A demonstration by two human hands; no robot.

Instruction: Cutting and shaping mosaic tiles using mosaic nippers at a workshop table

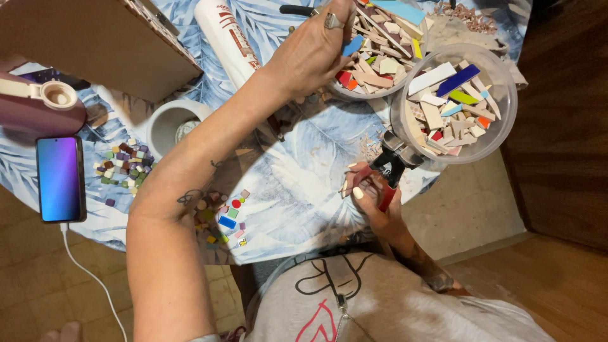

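Your left hand (316,54) reaches across the bench (297,183), which is covered with a blue leaf-patterned cloth, to the far edge, where its fingers are pinched closed on a small blue tile piece (353,45) just above the rim of a clear bowl of tile shards (380,60). Your right hand (373,196) sits at the near edge of the bench, wrapped closed around the red handles of a pair of tile nippers (389,168); the black head of the nippers points up toward a second clear plastic tub (453,104), which overhangs the right edge of the bench and holds white, blue, green and pink tile pieces. Whether the nipper head touches the tub you cannot tell. Under your left forearm, near the near edge, lies a loose scatter of small coloured tiles (225,215), and a second cluster of small tiles (123,166) lies toward the left edge. A phone (59,178) with a lit purple-blue screen lies at the left edge with a white cable (88,272) running down off it. A white cup (172,126) stands beside the second cluster, a white tube (228,41) lies further back, and a brown board (95,44) covers the far left corner.
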